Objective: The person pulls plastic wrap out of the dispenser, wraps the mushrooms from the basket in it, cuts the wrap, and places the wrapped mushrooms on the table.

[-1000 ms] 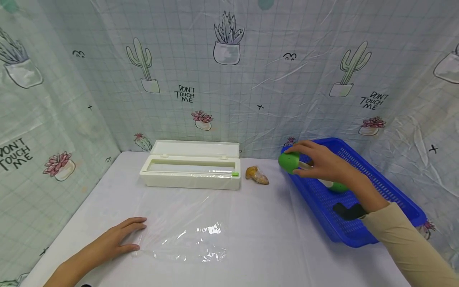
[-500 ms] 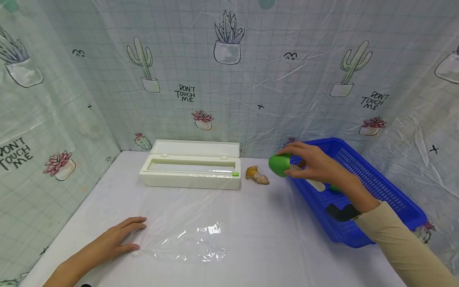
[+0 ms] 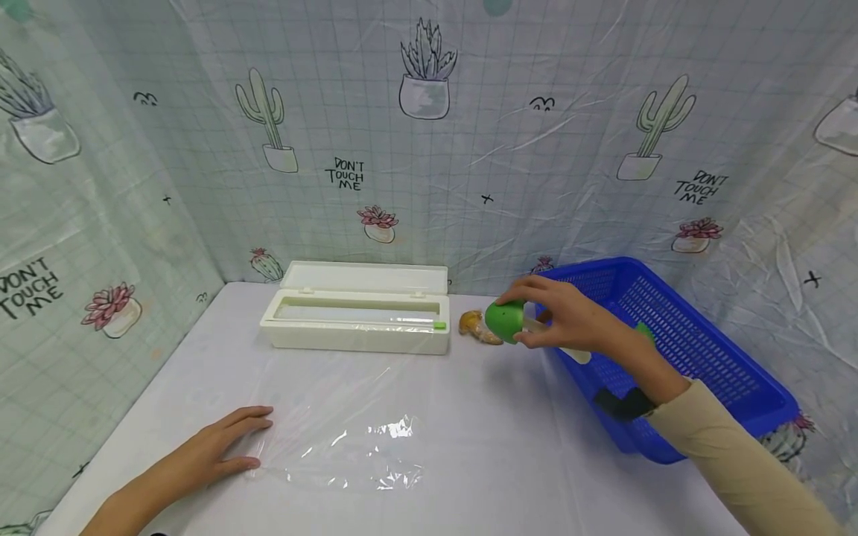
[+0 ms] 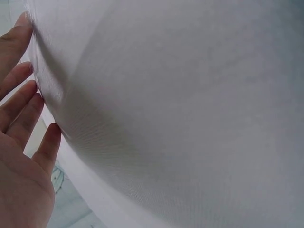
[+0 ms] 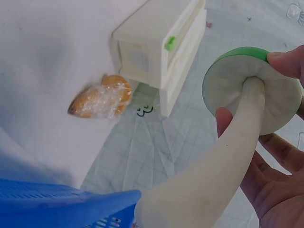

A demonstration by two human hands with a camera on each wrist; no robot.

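Observation:
My right hand (image 3: 576,316) grips a green-capped mushroom (image 3: 504,321) by its cap, above the table between the basket and the middle. In the right wrist view its thick pale stem (image 5: 213,156) slants down toward the camera, with thumb and fingers around the cap's rim. My left hand (image 3: 217,447) rests on the table, fingers extended, at the left edge of a sheet of clear cling film (image 3: 348,432). The left wrist view shows those fingertips (image 4: 53,130) touching the white surface. The film lies flat, running out from a white cling film dispenser (image 3: 358,339) whose lid stands raised.
A small yellow-brown thing wrapped in film (image 3: 471,323) lies right of the dispenser, beside the held mushroom. A blue perforated basket (image 3: 710,327) stands at the right under my right forearm, with something green (image 3: 645,330) partly visible inside. A patterned curtain (image 3: 429,186) borders the table.
My right hand has carried the mushroom left, out from over the basket and slightly toward me. The left hand and the film have stayed in place.

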